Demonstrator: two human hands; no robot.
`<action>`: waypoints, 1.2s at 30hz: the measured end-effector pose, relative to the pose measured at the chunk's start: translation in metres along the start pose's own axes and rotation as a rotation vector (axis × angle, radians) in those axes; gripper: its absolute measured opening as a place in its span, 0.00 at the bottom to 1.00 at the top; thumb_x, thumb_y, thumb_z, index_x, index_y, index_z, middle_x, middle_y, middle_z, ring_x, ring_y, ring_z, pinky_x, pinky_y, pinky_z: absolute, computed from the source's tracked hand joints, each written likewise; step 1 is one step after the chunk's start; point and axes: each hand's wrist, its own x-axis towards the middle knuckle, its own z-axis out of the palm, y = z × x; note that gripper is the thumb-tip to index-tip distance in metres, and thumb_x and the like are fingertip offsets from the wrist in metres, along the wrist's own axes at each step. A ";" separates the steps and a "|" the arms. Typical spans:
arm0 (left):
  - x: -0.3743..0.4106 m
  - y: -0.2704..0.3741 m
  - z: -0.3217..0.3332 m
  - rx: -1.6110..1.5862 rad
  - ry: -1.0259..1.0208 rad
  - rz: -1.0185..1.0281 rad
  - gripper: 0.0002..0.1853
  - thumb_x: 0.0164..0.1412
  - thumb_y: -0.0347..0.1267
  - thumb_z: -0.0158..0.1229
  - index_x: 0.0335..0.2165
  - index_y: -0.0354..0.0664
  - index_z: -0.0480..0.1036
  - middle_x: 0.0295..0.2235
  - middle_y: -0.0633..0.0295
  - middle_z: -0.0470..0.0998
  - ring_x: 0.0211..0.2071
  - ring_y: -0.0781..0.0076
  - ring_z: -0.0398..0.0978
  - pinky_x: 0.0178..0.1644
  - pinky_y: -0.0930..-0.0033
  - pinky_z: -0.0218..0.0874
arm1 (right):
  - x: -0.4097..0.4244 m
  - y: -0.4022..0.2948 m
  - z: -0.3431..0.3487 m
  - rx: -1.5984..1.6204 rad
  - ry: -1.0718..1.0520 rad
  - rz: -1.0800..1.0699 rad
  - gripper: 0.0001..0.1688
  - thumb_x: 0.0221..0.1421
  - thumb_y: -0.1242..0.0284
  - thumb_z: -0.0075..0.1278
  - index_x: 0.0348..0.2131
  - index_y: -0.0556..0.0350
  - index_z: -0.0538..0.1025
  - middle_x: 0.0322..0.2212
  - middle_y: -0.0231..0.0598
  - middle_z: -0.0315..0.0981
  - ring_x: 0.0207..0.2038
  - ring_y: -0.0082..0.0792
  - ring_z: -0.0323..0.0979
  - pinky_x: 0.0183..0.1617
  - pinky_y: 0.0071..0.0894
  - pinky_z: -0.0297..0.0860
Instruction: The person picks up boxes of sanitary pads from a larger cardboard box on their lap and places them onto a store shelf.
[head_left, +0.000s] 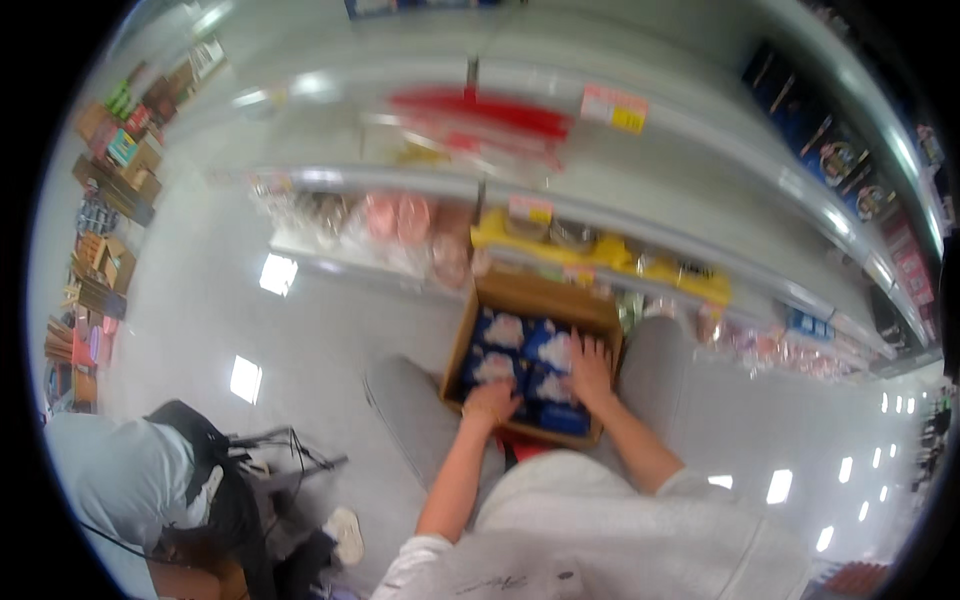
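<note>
An open cardboard box (551, 292) stands between my knees, filled with several dark blue packages (499, 330) that bear white and pink pictures. My left hand (491, 402) lies over the near left part of the box, its fingers on a blue package. My right hand (591, 369) reaches in at the right side, fingers spread over the packages there. Whether either hand grips a package cannot be told, as blur and the hands hide the contact.
Store shelves (675, 146) run across in front, with yellow trays (600, 251) and pink goods on the lower levels. Another person (127, 472) is low at the left, beside a black bag (217, 480). Cartons (112, 262) line the far left.
</note>
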 end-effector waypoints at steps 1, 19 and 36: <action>0.000 -0.008 0.010 -0.001 0.078 0.013 0.20 0.56 0.45 0.51 0.42 0.44 0.70 0.42 0.51 0.75 0.44 0.49 0.73 0.46 0.52 0.64 | 0.002 -0.002 0.009 -0.027 0.041 -0.029 0.58 0.27 0.63 0.69 0.57 0.55 0.58 0.48 0.48 0.60 0.52 0.51 0.58 0.55 0.51 0.56; 0.009 -0.009 0.021 0.052 0.097 0.075 0.21 0.57 0.45 0.51 0.42 0.42 0.69 0.41 0.52 0.76 0.43 0.51 0.73 0.46 0.54 0.64 | 0.019 -0.016 -0.350 0.581 0.189 -0.385 0.41 0.38 0.64 0.65 0.53 0.49 0.69 0.47 0.41 0.70 0.51 0.35 0.66 0.56 0.34 0.61; 0.008 -0.005 0.015 0.032 0.066 0.080 0.23 0.56 0.44 0.52 0.44 0.40 0.67 0.42 0.47 0.74 0.43 0.48 0.73 0.45 0.51 0.65 | 0.283 -0.054 -0.459 0.632 0.282 -0.236 0.31 0.45 0.59 0.57 0.49 0.50 0.71 0.41 0.35 0.71 0.42 0.31 0.69 0.48 0.27 0.64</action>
